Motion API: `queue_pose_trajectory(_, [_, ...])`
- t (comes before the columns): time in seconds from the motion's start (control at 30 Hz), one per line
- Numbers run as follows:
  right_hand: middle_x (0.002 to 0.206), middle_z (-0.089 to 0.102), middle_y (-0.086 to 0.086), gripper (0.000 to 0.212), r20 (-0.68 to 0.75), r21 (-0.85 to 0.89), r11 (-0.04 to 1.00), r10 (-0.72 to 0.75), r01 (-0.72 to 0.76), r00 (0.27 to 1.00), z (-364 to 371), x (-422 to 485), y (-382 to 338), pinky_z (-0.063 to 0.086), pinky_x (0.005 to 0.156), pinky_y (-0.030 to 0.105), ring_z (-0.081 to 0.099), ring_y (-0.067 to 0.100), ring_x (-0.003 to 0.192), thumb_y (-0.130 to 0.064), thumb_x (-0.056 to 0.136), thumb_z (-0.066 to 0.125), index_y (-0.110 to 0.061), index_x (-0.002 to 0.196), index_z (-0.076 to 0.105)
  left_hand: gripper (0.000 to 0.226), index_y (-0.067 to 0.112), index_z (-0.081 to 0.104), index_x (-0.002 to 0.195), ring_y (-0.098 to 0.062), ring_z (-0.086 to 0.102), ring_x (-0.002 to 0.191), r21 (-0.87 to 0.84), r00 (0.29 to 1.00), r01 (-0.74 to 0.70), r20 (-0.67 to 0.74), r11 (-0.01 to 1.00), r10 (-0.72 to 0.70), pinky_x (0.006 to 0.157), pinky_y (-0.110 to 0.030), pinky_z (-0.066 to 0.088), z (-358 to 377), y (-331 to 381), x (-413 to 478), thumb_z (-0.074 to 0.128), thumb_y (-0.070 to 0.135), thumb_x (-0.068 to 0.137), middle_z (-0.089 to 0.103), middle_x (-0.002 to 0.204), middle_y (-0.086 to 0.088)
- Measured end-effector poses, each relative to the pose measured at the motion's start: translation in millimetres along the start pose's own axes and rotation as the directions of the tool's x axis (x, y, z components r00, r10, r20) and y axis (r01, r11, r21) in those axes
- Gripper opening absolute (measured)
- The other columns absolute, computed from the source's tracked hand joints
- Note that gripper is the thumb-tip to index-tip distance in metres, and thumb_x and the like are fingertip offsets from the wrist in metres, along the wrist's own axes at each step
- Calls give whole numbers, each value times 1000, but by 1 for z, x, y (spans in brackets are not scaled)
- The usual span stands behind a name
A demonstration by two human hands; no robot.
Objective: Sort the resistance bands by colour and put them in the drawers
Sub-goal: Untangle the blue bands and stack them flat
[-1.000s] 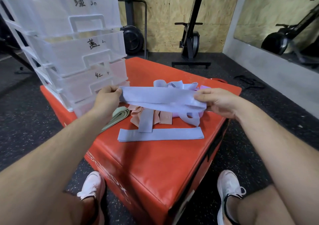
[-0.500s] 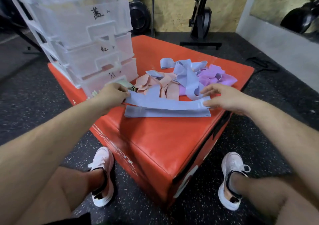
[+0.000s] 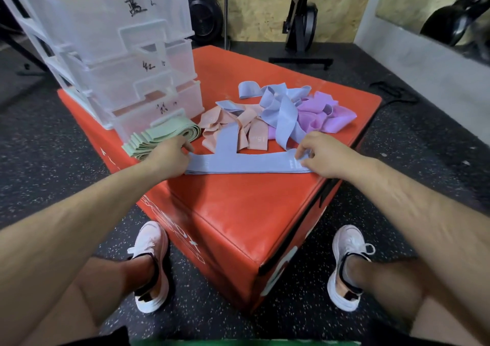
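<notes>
On the orange box (image 3: 238, 207), flat pale-blue band (image 3: 246, 163), printed ends

The drawer unit (image 3: 106, 53) is cut off by the top and left edges, so its upper drawers do not show. The left end of the flat blue band (image 3: 246, 163) is hidden under the left hand (image 3: 169, 157). The tiny white print near the right hand (image 3: 320, 154) is too small to read. The peach bands (image 3: 212, 122) lie partly under blue ones.

Flat blue fabric resistance band (image 3: 246, 163) on red padded vinyl box (image 3: 238, 207), ends pinched by left hand (image 3: 169, 157) and right hand (image 3: 322, 154). Behind: folded green bands (image 3: 164, 136), tangled pink, blue, purple bands (image 3: 278, 114), translucent plastic drawers (image 3: 127, 61).
</notes>
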State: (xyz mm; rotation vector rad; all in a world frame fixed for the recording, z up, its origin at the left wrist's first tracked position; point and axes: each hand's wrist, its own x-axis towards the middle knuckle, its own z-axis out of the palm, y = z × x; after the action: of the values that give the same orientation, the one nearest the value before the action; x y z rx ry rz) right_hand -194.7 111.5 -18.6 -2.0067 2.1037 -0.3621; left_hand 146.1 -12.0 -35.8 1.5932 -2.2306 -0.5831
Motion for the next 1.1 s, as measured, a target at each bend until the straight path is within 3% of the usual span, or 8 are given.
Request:
queue_pose_trajectory(0.27, [116, 51, -7, 20, 77, -133, 991, 4, 6, 997, -2, -2, 1, 46, 80, 33, 56, 17, 94, -13, 86, 63, -26, 101, 70, 15, 8, 70, 93, -28, 62, 89, 55, 993, -115, 11, 992, 115, 74, -29, 45, 7, -3, 2, 60, 0, 85, 66, 94, -10])
queue_pose_trajectory(0.4, [109, 54, -12, 15, -42, -240, 969, -77, 65, 996, -8, -3, -16, 50, 77, 39, 47, 22, 103, -26, 86, 62, -31, 95, 71, 17, 17, 73, 90, -28, 54, 96, 139, 986, -152, -41, 979, 159, 91, -34, 44, 6, 3, 2, 59, 9, 84, 57, 99, -8])
queue_pose_trajectory(0.5, [100, 56, -9, 14, -149, -225, 967, -159, 123, 976, -9, 6, -35, 49, 77, 40, 46, 24, 100, -28, 88, 58, -30, 92, 72, 15, 17, 73, 81, -28, 60, 94, 142, 988, -147, -28, 979, 152, 85, -33, 46, 8, 18, 6, 58, 18, 86, 66, 88, -3])
queue_pose_trajectory(0.63, [94, 57, -13, 18, -123, -15, 983, -184, 184, 975, 5, 29, -68, 46, 85, 35, 47, 13, 94, -24, 93, 56, -28, 100, 72, 35, 18, 47, 54, -40, 58, 83, 185, 995, -98, 29, 978, 94, 63, -33, 38, 17, 37, 15, 55, 26, 87, 46, 63, -9])
queue_pose_trajectory(0.83, [103, 64, -11, 28, 139, 149, 985, -108, 87, 984, 38, 60, -103, 47, 86, 27, 59, 13, 97, -26, 95, 55, -33, 120, 64, 20, 25, 54, 71, -28, 63, 94, 85, 997, -61, 56, 995, 56, 85, -37, 51, 20, 49, 24, 65, 31, 86, 67, 89, 0])
queue_pose_trajectory(0.9, [99, 61, -10, 27, 148, 222, 974, -86, 51, 985, 39, 69, -111, 42, 81, 22, 57, 12, 95, -23, 95, 57, -29, 121, 65, 12, 19, 62, 79, -28, 62, 91, 76, 996, -72, 51, 995, 68, 82, -36, 50, 20, 49, 25, 65, 27, 88, 68, 91, -5])
queue_pose_trajectory(1.03, [95, 69, -11, 27, 123, 347, 935, 31, -72, 992, 34, 86, -118, 56, 82, 26, 67, 15, 91, -14, 90, 59, -32, 102, 74, 15, 11, 66, 88, -21, 59, 78, 31, 993, -103, 57, 994, 101, 63, -29, 42, 15, 46, 24, 69, 26, 87, 64, 78, 2])
queue_pose_trajectory(1.1, [87, 69, -8, 30, 104, 534, 835, 94, -135, 990, 27, 90, -119, 57, 74, 23, 67, 15, 83, -4, 87, 59, -26, 99, 76, 19, 12, 64, 90, -20, 57, 76, 0, 990, -123, 68, 992, 123, 63, -28, 37, 14, 43, 22, 72, 28, 86, 60, 76, 4])
